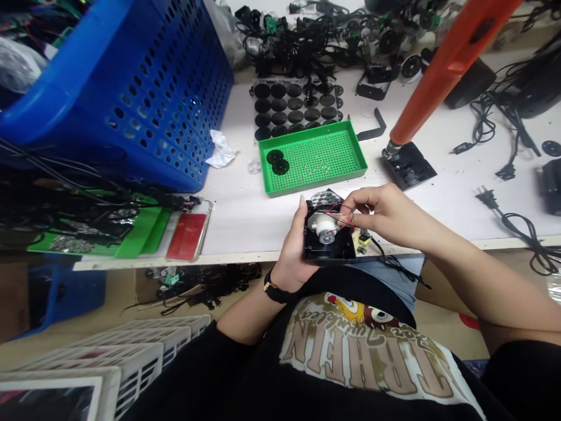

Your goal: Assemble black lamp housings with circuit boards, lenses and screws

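Observation:
My left hand (pixel 293 252) grips a black plastic housing (pixel 328 248) from its left side, at the table's front edge. A white round motor (pixel 323 225) sits inside the housing, with thin red wires (pixel 339 215) running from it. My right hand (pixel 380 211) is closed in a pinch on those wires, just right of the motor. A black cord (pixel 394 263) trails from the housing down over the table edge. A dark watch is on my left wrist.
A green tray (pixel 313 159) with two black discs lies just beyond my hands. Behind it is a rack of black discs (pixel 294 108). A blue perforated basket (pixel 131 88) stands at left, an orange tool (pixel 447 64) at right, tangled cables at the back and right.

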`<state>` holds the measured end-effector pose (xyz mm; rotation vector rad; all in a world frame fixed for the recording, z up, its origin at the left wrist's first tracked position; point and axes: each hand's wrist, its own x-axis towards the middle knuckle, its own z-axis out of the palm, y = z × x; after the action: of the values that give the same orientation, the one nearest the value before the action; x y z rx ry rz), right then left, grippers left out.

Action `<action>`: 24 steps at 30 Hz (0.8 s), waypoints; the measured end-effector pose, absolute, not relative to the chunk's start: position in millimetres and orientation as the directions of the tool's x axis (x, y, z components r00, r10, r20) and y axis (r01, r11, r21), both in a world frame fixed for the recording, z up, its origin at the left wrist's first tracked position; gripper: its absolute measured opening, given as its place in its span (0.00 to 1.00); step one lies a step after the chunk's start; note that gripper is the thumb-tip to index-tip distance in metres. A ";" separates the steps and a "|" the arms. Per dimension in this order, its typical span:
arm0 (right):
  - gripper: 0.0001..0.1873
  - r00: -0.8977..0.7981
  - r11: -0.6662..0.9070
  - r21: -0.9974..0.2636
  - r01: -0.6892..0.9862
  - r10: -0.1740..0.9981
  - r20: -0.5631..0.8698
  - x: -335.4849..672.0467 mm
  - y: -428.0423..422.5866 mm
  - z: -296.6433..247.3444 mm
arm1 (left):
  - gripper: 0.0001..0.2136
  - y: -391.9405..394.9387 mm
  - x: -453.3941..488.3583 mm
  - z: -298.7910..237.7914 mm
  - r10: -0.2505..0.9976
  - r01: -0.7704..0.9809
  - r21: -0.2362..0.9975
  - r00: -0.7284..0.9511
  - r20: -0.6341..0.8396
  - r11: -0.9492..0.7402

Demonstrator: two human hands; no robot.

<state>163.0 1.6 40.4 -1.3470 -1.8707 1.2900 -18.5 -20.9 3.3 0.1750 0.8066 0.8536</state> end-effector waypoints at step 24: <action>0.05 -0.385 0.217 -0.784 0.581 0.923 -0.030 160.9 -3.4 45.8 | 0.27 -19.1 -20.2 3.8 0.717 -0.668 0.330 0.454 -0.529 0.666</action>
<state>160.9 -3.4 45.8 -1.3874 -2.0495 1.0184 -20.2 -19.1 3.8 0.0780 0.6908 0.8561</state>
